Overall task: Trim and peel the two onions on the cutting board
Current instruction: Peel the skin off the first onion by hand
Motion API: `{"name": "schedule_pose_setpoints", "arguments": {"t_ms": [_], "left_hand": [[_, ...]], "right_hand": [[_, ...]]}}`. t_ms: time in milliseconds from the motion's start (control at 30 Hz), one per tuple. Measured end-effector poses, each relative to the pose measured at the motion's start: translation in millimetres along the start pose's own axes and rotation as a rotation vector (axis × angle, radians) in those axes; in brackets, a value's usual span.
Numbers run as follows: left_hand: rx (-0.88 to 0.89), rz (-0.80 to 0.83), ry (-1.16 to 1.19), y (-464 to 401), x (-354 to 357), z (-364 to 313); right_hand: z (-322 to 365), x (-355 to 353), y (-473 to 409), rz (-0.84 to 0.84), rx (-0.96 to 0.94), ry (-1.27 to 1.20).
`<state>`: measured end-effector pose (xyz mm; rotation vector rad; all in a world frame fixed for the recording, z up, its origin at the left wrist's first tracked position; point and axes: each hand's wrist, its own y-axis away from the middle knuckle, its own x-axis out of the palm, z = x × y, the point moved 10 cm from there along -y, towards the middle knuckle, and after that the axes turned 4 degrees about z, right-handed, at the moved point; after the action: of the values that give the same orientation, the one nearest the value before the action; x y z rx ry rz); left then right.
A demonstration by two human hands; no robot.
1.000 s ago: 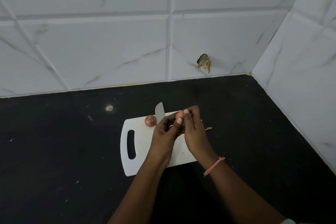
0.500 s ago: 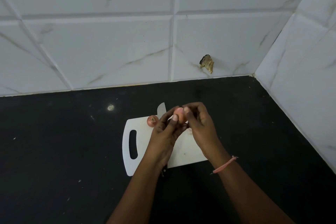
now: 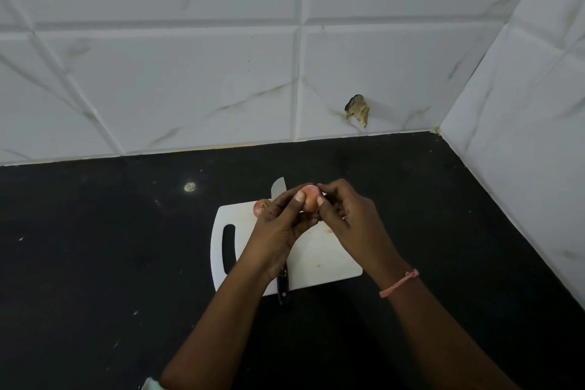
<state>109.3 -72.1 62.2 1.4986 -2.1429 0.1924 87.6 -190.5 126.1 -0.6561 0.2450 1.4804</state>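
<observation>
You held one onion (image 3: 310, 201) pinched between your left hand (image 3: 278, 231) and right hand (image 3: 351, 222) above the board (image 3: 326, 263); no writing showed.

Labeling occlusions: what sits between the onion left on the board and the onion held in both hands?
In the head view, the knife blade and the left hand lie between the board onion and the held onion.

You are looking at two small pinkish-brown onions: one held (image 3: 311, 201) up, one lying (image 3: 261, 207) on the board. You are seeing one white plastic cutting board (image 3: 323, 263), one black-handled steel knife (image 3: 282, 285), two bare hands, left (image 3: 280, 231) and right (image 3: 351, 225), and one pink wrist band (image 3: 399, 283).
</observation>
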Motion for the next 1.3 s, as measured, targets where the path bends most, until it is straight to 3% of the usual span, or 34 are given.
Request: {"name": "schedule_pose_setpoints", "arguments": {"t_ms": [300,467,833,1033,1300], "left_hand": [[-0.054,0.064,-0.015,0,-1,3],[0.005,0.105,-0.092,3,2,-9],[0.087,0.066,-0.306,-1,4,-11],[0.145,0.048,-0.371,1,3,-20],[0.196,0.023,-0.386,2,2,-21]], "right_hand": [[-5,-5,5,-0.089,0.015,0.141],[-4,-2,5,-0.084,0.065,-0.058],[-19,-11,5,-0.122,0.163,-0.071],[-20,-4,2,-0.068,0.233,-0.234],[-19,2,2,-0.051,0.218,-0.244]]}}
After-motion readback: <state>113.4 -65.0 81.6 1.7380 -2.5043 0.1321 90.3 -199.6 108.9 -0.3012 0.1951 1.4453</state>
